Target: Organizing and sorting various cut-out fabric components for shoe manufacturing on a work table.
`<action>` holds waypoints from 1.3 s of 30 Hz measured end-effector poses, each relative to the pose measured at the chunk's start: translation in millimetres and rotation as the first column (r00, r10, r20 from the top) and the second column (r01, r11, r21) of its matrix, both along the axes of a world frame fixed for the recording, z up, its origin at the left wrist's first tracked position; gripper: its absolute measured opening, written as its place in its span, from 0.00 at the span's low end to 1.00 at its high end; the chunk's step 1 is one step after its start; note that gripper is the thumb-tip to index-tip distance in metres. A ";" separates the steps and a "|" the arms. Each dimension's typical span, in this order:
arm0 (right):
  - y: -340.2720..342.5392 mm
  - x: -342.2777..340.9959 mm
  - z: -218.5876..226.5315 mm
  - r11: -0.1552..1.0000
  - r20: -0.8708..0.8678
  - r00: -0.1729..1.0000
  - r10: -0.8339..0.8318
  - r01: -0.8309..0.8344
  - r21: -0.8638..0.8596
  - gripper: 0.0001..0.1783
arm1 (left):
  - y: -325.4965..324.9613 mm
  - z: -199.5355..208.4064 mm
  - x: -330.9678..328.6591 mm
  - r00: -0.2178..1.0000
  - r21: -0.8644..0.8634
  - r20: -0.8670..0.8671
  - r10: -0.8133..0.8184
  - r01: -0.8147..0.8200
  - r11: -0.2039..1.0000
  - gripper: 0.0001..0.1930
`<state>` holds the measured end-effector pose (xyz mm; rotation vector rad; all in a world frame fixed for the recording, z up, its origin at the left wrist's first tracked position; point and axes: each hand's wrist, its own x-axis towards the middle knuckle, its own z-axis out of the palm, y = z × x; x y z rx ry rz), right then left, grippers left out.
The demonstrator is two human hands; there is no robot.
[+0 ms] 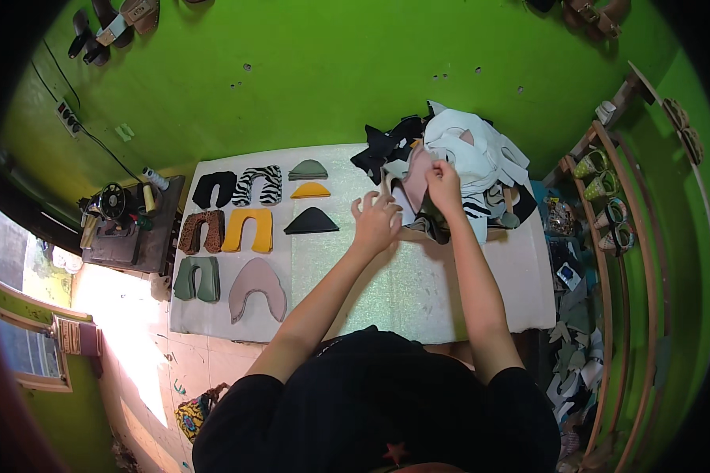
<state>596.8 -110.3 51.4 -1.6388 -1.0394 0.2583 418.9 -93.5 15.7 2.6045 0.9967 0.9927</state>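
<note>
A heaped pile of cut leather-like pieces, with a large white piece (454,134) on top and black scraps (394,142) at its left, lies at the table's far right. My right hand (443,188) pinches a pink piece (418,175) at the front of the pile. My left hand (377,222), fingers spread and slightly curled, is at the pile's front left edge, beside a pale piece. On the left half of the table are sorted stacks of U-shaped pieces: black (213,189), zebra-striped (257,184), leopard-patterned (202,231), yellow (248,230), green (197,279) and pink (258,288).
Half-round pieces in green (308,169), yellow (311,189) and black (311,221) lie mid-table. A sewing machine (117,206) stands at the left. Sandals hang on a wooden rack (596,260) at the right, above floor scraps (569,359).
</note>
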 end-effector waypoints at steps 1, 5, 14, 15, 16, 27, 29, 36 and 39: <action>0.1 6.3 5.1 0.999 0.024 0.999 -0.030 0.029 0.022 0.09 | -2.3 -1.2 1.6 0.995 -0.036 -0.086 -0.058 0.055 0.998 0.10; -1.1 34.8 26.9 0.971 0.069 0.979 -0.194 0.181 0.157 0.09 | -5.7 -10.9 2.2 0.957 -0.146 -0.248 -0.151 0.117 0.982 0.11; -20.8 77.8 61.7 0.985 -0.046 0.991 -0.124 0.128 0.119 0.09 | -2.8 -13.9 -2.1 0.964 -0.254 -0.187 -0.190 0.140 0.957 0.20; -22.5 78.2 62.9 0.957 -0.096 0.980 -0.174 0.191 0.217 0.09 | -3.1 -11.9 -1.1 0.966 -0.257 -0.179 -0.186 0.137 0.957 0.22; -24.2 78.5 64.0 0.916 -0.150 0.965 -0.217 0.254 0.309 0.09 | -3.3 -9.8 0.9 0.966 -0.255 -0.177 -0.189 0.140 0.957 0.22; -39.0 18.6 94.8 0.952 -0.493 0.846 0.204 -0.054 0.302 0.07 | -8.3 35.7 8.9 0.955 -0.265 0.182 -0.232 0.275 0.924 0.30; -39.3 12.8 88.0 0.908 -0.632 0.705 0.320 -0.039 0.416 0.08 | -11.6 51.5 11.7 0.929 -0.216 0.266 -0.259 0.319 0.923 0.31; -40.1 -17.7 74.9 0.881 -0.705 0.574 0.416 -0.065 0.468 0.10 | 6.0 53.4 18.6 0.844 -0.106 0.462 -0.274 0.359 0.927 0.23; -44.6 -19.6 75.1 0.870 -0.718 0.527 0.455 -0.088 0.486 0.11 | 10.6 48.9 20.6 0.834 -0.222 0.480 -0.271 0.415 0.882 0.16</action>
